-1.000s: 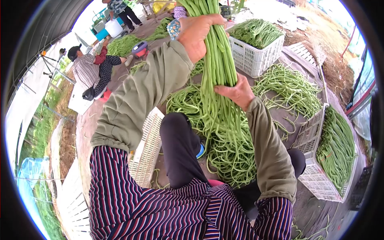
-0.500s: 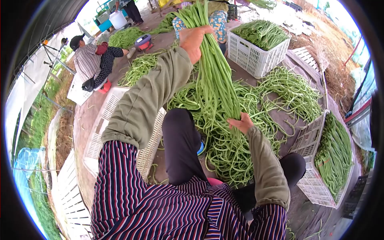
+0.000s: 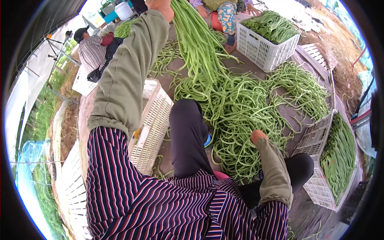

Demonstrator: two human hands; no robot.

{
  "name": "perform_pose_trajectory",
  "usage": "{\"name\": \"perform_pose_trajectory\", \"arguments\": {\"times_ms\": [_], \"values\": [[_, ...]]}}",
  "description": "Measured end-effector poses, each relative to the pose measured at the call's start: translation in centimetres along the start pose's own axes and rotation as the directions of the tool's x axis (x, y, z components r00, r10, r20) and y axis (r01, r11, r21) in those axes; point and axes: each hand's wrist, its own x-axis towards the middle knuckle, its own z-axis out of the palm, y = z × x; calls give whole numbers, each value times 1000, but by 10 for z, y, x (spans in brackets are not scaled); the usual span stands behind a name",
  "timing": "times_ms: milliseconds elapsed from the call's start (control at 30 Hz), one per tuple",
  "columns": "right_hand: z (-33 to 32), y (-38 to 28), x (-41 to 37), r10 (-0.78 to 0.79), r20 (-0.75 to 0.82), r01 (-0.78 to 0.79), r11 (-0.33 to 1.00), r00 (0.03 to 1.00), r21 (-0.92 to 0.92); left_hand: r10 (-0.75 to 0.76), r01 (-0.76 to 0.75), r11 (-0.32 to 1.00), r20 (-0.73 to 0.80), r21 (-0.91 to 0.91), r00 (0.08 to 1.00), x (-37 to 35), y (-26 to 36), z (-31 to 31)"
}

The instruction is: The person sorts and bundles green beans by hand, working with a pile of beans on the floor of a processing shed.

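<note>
Crates (image 3: pixel 262 54) at one and four o'clock hold beans (image 3: pixel 276 26). Our left hand (image 3: pixel 160 5) grips a long green bundle (image 3: pixel 196 44); right hand (image 3: pixel 258 137), we cannot tell.

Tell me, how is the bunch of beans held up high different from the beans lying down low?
The bunch hangs straight and tidy from the left hand; the pile lies tangled and curly. The bunch is narrow and gathered, while the pile spreads wide. Both are long green beans.
</note>
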Motion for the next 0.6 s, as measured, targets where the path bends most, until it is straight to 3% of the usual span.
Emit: {"name": "perform_pose_trajectory", "arguments": {"times_ms": [33, 67, 233, 300, 400, 433, 600], "values": [[-14, -12, -4, 131, 47, -135, 985, 990, 103, 26, -23, 999, 76, -37, 997, 2, 6, -5], [-25, -19, -5, 124, 51, -128, 987, 991, 101, 54, -43, 996, 152, -74, 987, 5, 10, -8], [-48, -34, 3, 18, -43, -4, 950, 999, 311, 127, -124, 992, 118, -32, 985, 34, 5, -27], [-53, -38, 4, -56, -133, 102, 922, 990, 373, 350, -333, 929, -92, 163, 932, 52, -8, -34], [-72, -50, -6, -35, -77, 67, 881, 996, 468, 356, -339, 920, -62, 195, 932, 67, -12, -59], [-68, -46, -2, -63, -113, 112, 855, 992, 506, 460, -412, 865, -124, 287, 879, 64, -13, -62], [-81, -53, -6, -103, -105, 143, 837, 989, 527, 424, -353, 896, -287, 270, 859, 93, -23, -90]]}}
